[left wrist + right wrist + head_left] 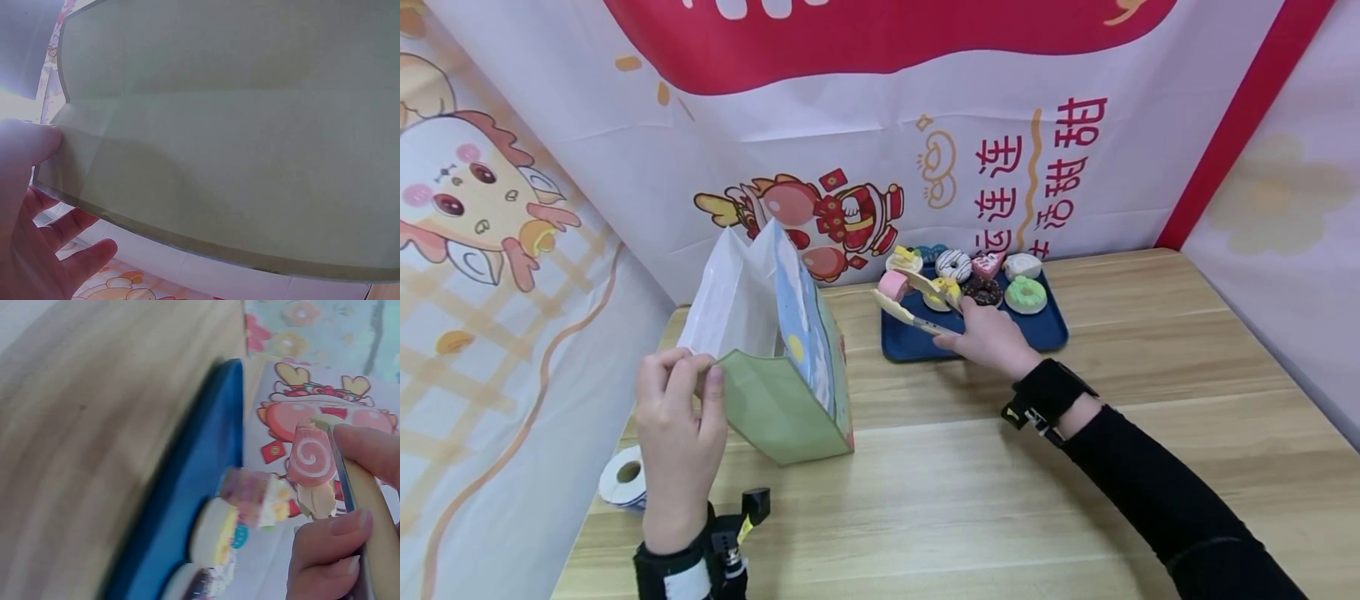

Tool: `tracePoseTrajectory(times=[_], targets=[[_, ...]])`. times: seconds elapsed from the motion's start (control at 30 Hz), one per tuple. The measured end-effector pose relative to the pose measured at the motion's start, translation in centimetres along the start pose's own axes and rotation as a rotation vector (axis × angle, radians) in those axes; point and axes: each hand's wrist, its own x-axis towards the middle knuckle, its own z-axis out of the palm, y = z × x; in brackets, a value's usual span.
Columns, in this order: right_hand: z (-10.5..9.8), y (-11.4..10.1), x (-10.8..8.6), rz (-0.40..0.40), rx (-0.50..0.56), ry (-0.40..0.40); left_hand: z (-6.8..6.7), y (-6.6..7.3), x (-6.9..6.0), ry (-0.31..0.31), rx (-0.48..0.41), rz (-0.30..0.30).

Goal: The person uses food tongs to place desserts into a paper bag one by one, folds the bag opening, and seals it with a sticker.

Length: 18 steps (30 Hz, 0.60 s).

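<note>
My left hand (681,425) pinches the top edge of a green paper bag (778,400), which stands with its mouth open and white inside. In the left wrist view the thumb (44,144) lies on the bag's green side (219,150), with the other fingers behind it. My right hand (996,337) grips tongs (936,327) over the left part of a blue tray (917,348). Between the tong tips is a pink swirl roll (310,453), also seen in the head view as a pink piece (893,285).
Several toy pastries stand on the tray, among them a green donut (1026,296), a white striped donut (953,265) and a dark donut (982,292). A white roll (623,477) lies at the table's left edge. A printed cloth (850,125) hangs behind the table.
</note>
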Motion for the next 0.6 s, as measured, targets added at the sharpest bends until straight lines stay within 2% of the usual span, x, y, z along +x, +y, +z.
tracePoseTrajectory(times=[0.33,0.6], targets=[[-2.0,-1.7,-1.2,-0.072,-0.046,0.046,0.1,0.0,-0.1,0.006,-0.005,0.007],[-4.0,-3.8,-2.6,-0.118,-0.046,0.044,0.1,0.0,-0.1,0.008,-0.005,0.003]])
